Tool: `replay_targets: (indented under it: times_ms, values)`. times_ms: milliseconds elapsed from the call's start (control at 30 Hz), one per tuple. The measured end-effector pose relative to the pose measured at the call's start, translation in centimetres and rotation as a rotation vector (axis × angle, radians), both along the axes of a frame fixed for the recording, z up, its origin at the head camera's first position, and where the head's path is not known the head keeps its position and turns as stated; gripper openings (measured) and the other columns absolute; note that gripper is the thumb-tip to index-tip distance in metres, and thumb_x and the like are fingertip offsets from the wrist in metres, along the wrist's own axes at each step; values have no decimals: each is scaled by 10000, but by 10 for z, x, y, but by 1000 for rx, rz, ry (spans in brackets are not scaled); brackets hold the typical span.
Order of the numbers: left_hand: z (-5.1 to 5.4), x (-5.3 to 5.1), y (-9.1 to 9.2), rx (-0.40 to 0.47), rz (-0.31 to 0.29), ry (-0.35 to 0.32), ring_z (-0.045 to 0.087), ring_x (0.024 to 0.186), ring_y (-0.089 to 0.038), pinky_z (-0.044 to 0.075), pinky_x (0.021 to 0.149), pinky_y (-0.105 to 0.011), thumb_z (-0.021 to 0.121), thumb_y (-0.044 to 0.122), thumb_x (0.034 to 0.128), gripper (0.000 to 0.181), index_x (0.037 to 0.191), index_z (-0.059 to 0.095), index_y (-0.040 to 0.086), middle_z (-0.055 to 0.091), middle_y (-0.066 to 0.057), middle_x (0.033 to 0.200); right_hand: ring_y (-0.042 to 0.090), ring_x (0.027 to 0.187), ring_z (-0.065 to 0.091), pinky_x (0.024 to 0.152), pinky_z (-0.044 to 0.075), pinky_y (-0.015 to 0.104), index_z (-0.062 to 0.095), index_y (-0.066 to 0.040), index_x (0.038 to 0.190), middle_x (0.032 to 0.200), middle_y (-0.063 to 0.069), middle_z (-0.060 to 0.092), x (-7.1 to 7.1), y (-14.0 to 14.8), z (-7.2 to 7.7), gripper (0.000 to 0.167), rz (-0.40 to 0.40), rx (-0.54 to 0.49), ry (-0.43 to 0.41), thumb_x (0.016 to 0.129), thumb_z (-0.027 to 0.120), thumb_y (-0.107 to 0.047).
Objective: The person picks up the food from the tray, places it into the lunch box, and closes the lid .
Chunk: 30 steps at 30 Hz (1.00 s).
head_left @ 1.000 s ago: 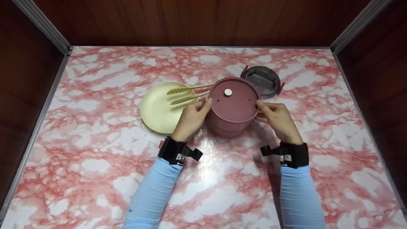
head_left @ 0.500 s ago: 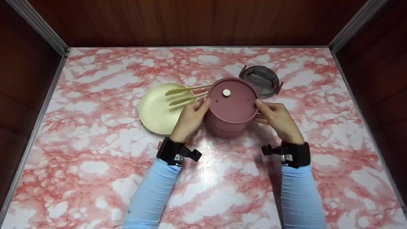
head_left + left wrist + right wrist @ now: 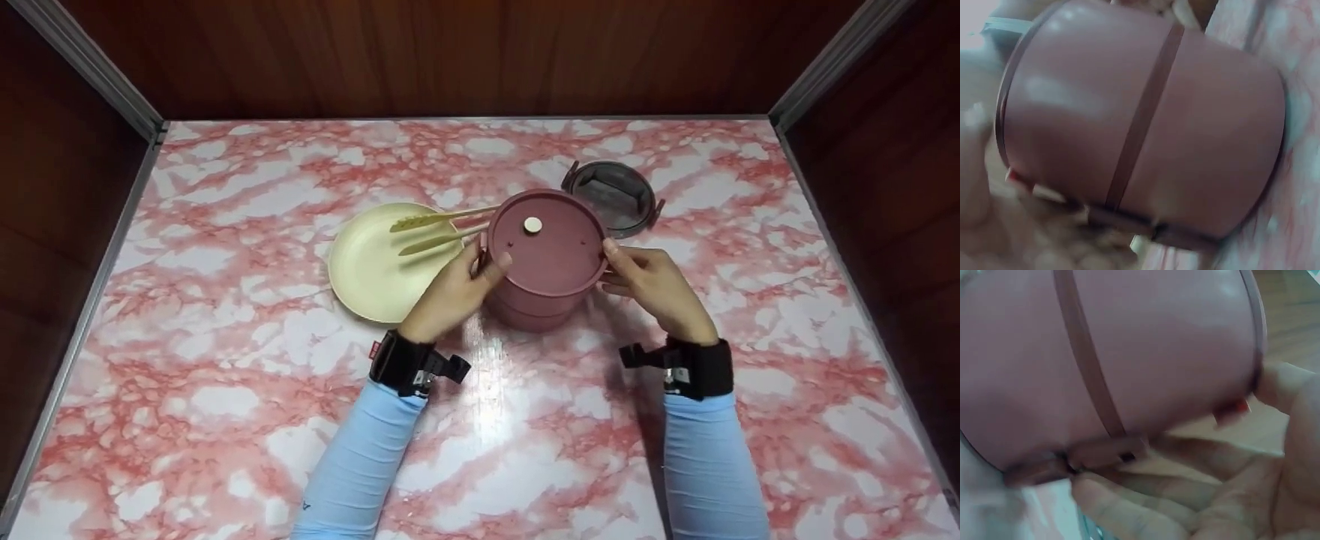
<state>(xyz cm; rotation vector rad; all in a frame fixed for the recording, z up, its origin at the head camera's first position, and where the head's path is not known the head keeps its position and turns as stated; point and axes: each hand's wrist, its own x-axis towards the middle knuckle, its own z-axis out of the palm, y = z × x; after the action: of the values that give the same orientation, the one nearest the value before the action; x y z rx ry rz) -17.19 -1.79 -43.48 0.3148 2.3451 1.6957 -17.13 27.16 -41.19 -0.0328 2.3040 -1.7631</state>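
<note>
A round, two-tier maroon lunch box (image 3: 538, 311) stands on the table in the head view, its flat lid (image 3: 555, 262) carrying a small white knob (image 3: 532, 225). Latches run down its sides; the right wrist view shows one latch (image 3: 1109, 455) close up. My left hand (image 3: 454, 292) holds the left side, thumb over the lid's edge, fingers around the side latch; these fingers blur in the left wrist view. At the opposite side my right hand (image 3: 652, 289) grips the box, thumb at the rim and fingers beneath by the latch.
A cream plate (image 3: 367, 262) lies left of the box. Over it reach the ends of two yellow-green utensils, a slotted one (image 3: 420, 221) and a smooth one (image 3: 431, 244); their other ends are hidden behind the box. A clear-topped lid with side clips (image 3: 615, 196) lies behind right.
My left thumb has shifted from the rim inward and toward me, over the lid. The right hand keeps its hold. The whole scene sits slightly lower in view.
</note>
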Motion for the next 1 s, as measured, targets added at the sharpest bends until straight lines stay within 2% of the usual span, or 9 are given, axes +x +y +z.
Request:
replay_targets:
  times_ms: [100, 167, 300, 400, 533, 667, 800, 900, 1000]
  values:
    - [-6, -1, 0, 7, -68, 47, 264, 1449, -191, 231, 1166, -408, 749, 619, 773, 1124, 1601, 114, 198, 268, -39, 1606, 312, 1129, 627, 979, 489, 448, 568, 5, 1362, 1275, 218, 620, -11, 13, 1, 630, 15, 167, 71, 990, 517, -500]
    - [-5, 0, 1, 34, -106, 101, 256, 1446, -144, 218, 1169, -360, 863, 489, 718, 1203, 1599, 102, 186, 268, -14, 1604, 343, 1153, 606, 998, 467, 478, 575, -28, 1367, 1300, 204, 612, -25, 22, 2, 591, 3, 316, 152, 991, 539, -482]
    - [-11, -4, 4, 43, -134, 196, 286, 1421, -91, 220, 1161, -297, 922, 373, 670, 1203, 1586, 157, 217, 312, 37, 1574, 369, 1065, 640, 932, 487, 505, 635, 9, 1287, 1209, 220, 658, -66, 31, 3, 403, -51, 565, 373, 1000, 613, -273]
    - [-18, -8, 4, 13, -117, 209, 309, 1406, -77, 230, 1155, -284, 910, 430, 647, 1184, 1576, 197, 257, 347, 60, 1555, 397, 953, 657, 840, 501, 515, 659, 60, 1227, 1090, 261, 686, -96, 33, 3, 302, -52, 677, 472, 969, 628, -94]
    - [-17, -8, 4, -28, -97, 209, 319, 1400, -75, 245, 1145, -265, 898, 469, 633, 1194, 1578, 208, 229, 359, 43, 1553, 463, 1035, 613, 898, 467, 570, 636, 80, 1245, 1133, 289, 659, -125, 32, 0, 336, 47, 833, 473, 942, 640, -67]
    - [-16, -8, 4, -56, -84, 212, 330, 1398, -92, 259, 1138, -263, 889, 490, 632, 1196, 1576, 217, 196, 363, 21, 1552, 512, 1029, 584, 885, 458, 605, 661, 70, 1156, 1095, 318, 647, -143, 31, -9, 271, 140, 942, 445, 938, 648, -91]
    - [-16, -7, 5, -46, -86, 209, 350, 1389, -98, 263, 1139, -273, 889, 476, 628, 1172, 1567, 244, 199, 383, 27, 1541, 504, 967, 600, 809, 473, 593, 666, 34, 1103, 1040, 314, 654, -149, 31, -17, 210, 138, 956, 399, 961, 634, -118]
    - [-17, -8, 5, -44, -86, 207, 358, 1382, -90, 265, 1138, -278, 889, 475, 623, 1160, 1561, 258, 214, 390, 40, 1534, 494, 973, 606, 810, 478, 580, 672, 25, 1149, 1066, 313, 655, -151, 32, -19, 233, 123, 929, 388, 972, 631, -121]
    - [-19, -8, 3, -54, -85, 214, 356, 1381, -81, 277, 1130, -276, 887, 490, 632, 1156, 1561, 256, 214, 396, 44, 1527, 496, 968, 604, 833, 468, 589, 683, 44, 1092, 1028, 317, 660, -152, 34, -19, 198, 140, 929, 403, 962, 644, -101]
